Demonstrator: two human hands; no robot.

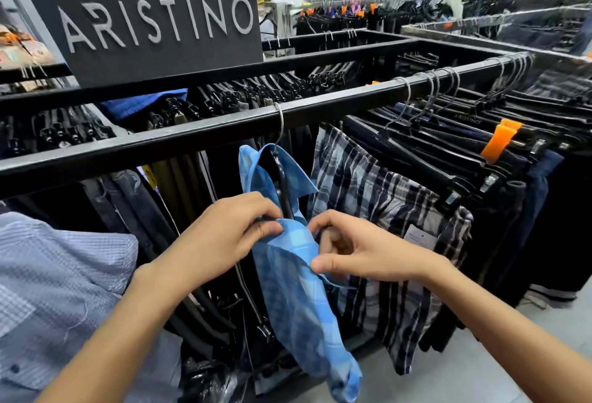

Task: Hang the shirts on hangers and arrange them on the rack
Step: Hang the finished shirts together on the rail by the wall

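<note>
A light blue checked shirt hangs on a black hanger whose metal hook sits over the black rack rail. My left hand pinches the shirt's front edge just below the collar. Opposite it, my right hand pinches the other front edge, thumb on the cloth. The two hands almost touch at the shirt's chest. The collar stands open around the hanger's neck, and the lower part of the shirt droops twisted toward the floor.
A pale blue striped shirt lies at the lower left. Dark checked shorts hang right of the blue shirt, then several dark trousers on clip hangers. A black brand sign stands on the rack. Grey floor shows at lower right.
</note>
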